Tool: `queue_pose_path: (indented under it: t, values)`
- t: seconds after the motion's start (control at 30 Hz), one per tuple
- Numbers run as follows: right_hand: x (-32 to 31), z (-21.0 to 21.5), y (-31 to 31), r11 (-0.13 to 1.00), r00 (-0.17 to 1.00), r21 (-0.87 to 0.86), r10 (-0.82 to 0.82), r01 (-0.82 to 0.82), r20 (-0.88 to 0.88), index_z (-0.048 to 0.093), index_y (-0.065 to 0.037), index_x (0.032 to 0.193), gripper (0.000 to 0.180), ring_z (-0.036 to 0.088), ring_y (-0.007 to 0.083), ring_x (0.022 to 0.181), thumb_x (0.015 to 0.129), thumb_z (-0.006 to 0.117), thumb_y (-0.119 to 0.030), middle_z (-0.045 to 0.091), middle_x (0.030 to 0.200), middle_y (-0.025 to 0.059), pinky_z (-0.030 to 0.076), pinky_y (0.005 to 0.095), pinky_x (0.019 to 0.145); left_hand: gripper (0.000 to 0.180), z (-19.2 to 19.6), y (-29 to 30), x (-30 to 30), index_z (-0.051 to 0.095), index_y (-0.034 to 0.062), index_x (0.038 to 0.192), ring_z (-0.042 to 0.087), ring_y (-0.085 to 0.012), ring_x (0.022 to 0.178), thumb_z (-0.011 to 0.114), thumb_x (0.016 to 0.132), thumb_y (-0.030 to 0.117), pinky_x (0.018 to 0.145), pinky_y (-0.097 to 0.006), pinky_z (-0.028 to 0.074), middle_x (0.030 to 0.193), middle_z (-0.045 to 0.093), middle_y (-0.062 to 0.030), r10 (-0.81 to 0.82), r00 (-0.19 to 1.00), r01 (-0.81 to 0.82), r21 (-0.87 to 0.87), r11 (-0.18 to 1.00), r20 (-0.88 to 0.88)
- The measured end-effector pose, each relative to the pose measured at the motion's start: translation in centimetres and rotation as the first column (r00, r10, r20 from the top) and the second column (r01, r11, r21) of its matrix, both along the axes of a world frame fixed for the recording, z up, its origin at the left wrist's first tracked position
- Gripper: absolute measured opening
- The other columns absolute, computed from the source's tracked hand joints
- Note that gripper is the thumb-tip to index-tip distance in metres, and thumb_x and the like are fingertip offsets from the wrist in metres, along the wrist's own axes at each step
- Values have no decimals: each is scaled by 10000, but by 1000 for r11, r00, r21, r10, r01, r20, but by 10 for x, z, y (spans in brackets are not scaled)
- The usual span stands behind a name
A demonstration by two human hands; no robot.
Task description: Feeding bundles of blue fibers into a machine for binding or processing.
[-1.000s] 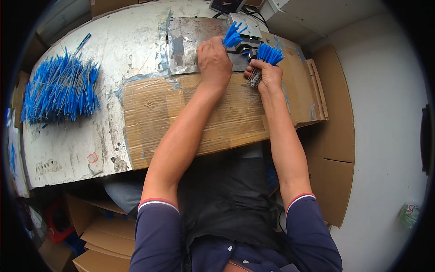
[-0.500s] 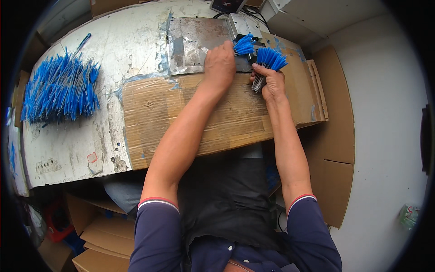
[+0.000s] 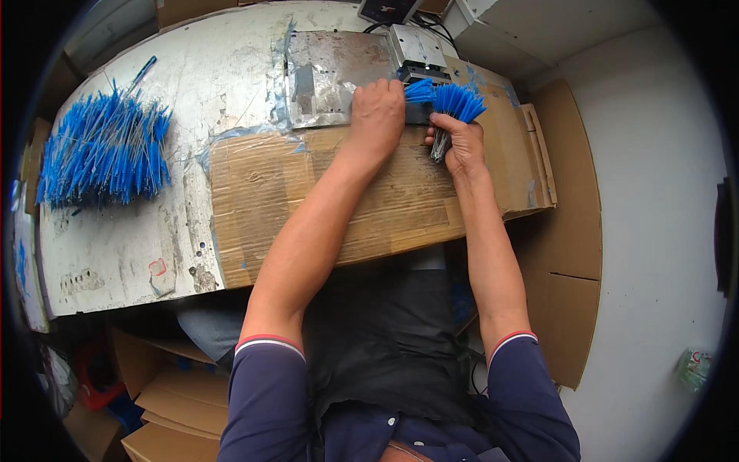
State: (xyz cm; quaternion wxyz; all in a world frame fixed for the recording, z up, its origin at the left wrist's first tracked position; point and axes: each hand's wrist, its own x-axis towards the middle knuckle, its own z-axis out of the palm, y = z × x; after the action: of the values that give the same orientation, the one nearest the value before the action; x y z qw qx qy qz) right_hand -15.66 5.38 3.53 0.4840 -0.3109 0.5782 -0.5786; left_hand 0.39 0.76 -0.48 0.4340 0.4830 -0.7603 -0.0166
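My left hand (image 3: pixel 379 112) is closed over the near right part of a worn metal plate (image 3: pixel 331 48). Out of its fingers, to the right, sticks a small bunch of blue-bristled wire brushes (image 3: pixel 418 92). Close beside it, my right hand (image 3: pixel 463 143) grips a thicker bundle of the same brushes (image 3: pixel 457 101), blue ends up and away, bare wire stems pointing down toward me. The blue ends of the two bunches meet or nearly meet. A metal block device (image 3: pixel 416 48) stands just beyond them.
A large pile of blue wire brushes (image 3: pixel 104 150) lies at the left of the white table (image 3: pixel 231 85), with a pen (image 3: pixel 144 69) behind it. Flattened cardboard (image 3: pixel 308 192) covers the table's front. Cables run behind the device, near a dark screen (image 3: pixel 387 9). Cardboard (image 3: pixel 566 223) leans at the right.
My left hand has come slightly nearer and to the right, its small bunch dropping from the metal device toward the right hand's bundle. The right hand has barely moved.
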Motion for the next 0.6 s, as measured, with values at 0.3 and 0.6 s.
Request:
queue_pose_path:
  t: [0.3,0.6]
  values:
    - [15,4,-10,999,975,31,-29,36,-219,670,48,820,94,644,193,547,776,753,47,667,704,112,559,319,451,135,-1,-7,5,585,45,995,650,-356,868,543,870,15,772,-459,469,894,668,-152,175,944,-160,77,984,-278]
    - [20,1,-21,994,955,37,-92,106,-284,638,40,779,106,617,208,486,747,721,98,652,681,124,529,330,405,155,0,-5,4,580,64,1007,650,-342,883,529,868,17,798,-448,469,890,668,-137,167,938,-151,74,986,-304]
